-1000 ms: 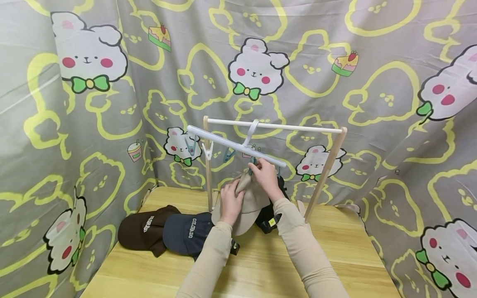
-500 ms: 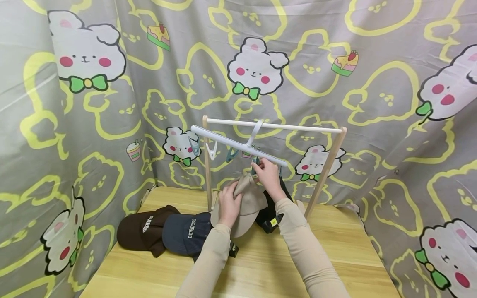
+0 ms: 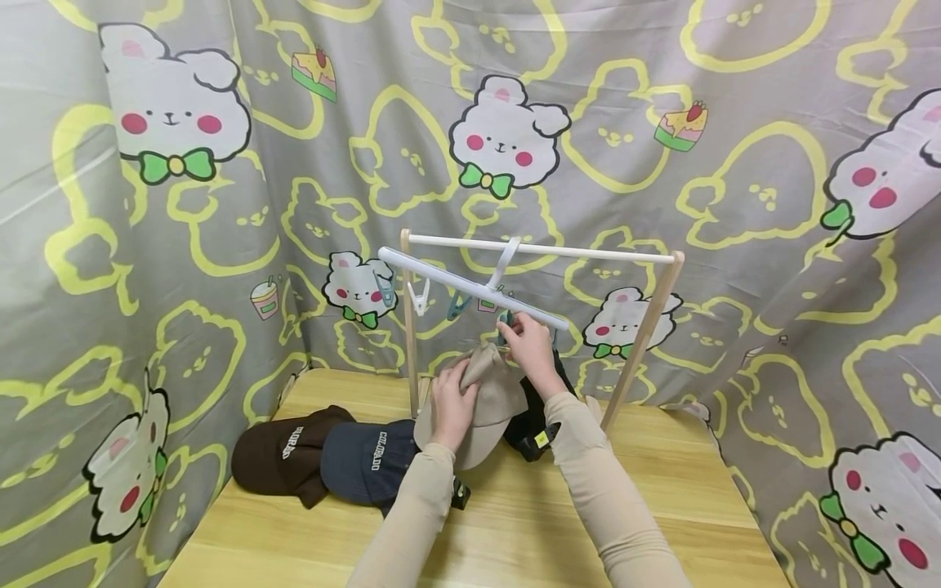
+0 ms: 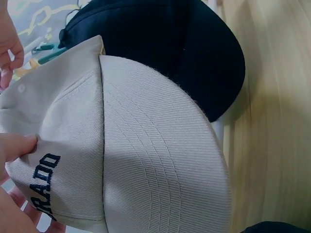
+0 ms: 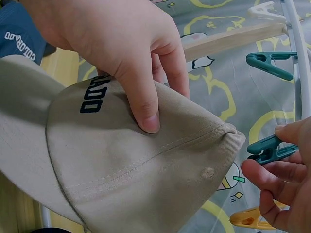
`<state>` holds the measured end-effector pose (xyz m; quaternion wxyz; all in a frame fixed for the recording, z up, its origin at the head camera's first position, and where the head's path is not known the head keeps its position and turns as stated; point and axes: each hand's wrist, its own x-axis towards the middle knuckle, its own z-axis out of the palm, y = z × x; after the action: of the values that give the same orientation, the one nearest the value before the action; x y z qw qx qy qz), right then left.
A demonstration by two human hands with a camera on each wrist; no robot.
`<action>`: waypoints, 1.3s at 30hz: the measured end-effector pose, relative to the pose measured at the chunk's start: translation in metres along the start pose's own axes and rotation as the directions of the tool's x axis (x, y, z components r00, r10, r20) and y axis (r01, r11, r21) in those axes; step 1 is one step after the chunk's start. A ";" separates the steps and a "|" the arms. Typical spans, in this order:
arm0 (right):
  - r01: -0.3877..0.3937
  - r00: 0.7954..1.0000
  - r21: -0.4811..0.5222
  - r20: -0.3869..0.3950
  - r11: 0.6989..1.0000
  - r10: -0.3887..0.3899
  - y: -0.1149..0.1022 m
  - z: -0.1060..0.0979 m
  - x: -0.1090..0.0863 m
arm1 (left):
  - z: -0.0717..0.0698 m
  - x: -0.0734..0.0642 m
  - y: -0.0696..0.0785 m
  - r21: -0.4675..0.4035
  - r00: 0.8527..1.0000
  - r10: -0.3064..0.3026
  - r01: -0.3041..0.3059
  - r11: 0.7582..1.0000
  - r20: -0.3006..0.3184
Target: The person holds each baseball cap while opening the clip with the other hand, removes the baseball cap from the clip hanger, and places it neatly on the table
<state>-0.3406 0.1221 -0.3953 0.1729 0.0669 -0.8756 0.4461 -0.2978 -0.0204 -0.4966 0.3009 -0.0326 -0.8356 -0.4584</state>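
My left hand (image 3: 452, 404) grips a beige cap (image 3: 500, 400) by its crown, thumb on one side and fingers on the other. Dark letters show on the cap in the left wrist view, and its brim (image 4: 160, 145) points away from the hand. My right hand (image 3: 529, 343) pinches a dark green clip (image 5: 266, 144) between thumb and forefinger. This clip belongs to a pale hanger (image 3: 441, 276). In the right wrist view, the folded top of the cap lies just short of the clip's tip. A black cap (image 4: 160, 43) is behind the beige one.
The hanger hooks over the white bar (image 3: 588, 251) of a rack with wooden posts (image 3: 647, 335). Other clips hang along it, including a white one (image 3: 419, 298) and a yellow one (image 5: 250, 218). A brown cap (image 3: 265, 461) and a blue cap (image 3: 349, 461) lie overlapping on the wooden table (image 3: 515, 531).
The hanger has shifted slightly right, with my right hand and the clip. The beige cap's top has dropped a little, leaving a gap below the clip. Little differs over the last half second.
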 end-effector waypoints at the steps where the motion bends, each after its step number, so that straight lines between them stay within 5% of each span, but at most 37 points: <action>1: -0.003 1.000 0.003 0.000 1.000 0.003 0.000 0.000 0.000 | 0.000 0.000 0.000 -0.002 1.000 0.000 0.000 1.000 0.000; 17: -0.018 0.999 0.043 -0.030 0.999 0.019 0.011 -0.007 0.004 | -0.005 -0.005 0.000 -0.026 1.000 -0.018 0.018 0.999 0.011; 39: -0.030 0.999 -0.013 -0.030 0.999 0.030 0.026 -0.025 0.004 | -0.012 -0.013 -0.003 0.002 0.999 0.034 -0.034 0.999 0.025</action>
<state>-0.3453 0.1575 -0.3997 0.1797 0.0458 -0.8768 0.4437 -0.2826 -0.0282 -0.5012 0.2983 -0.0522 -0.8391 -0.4518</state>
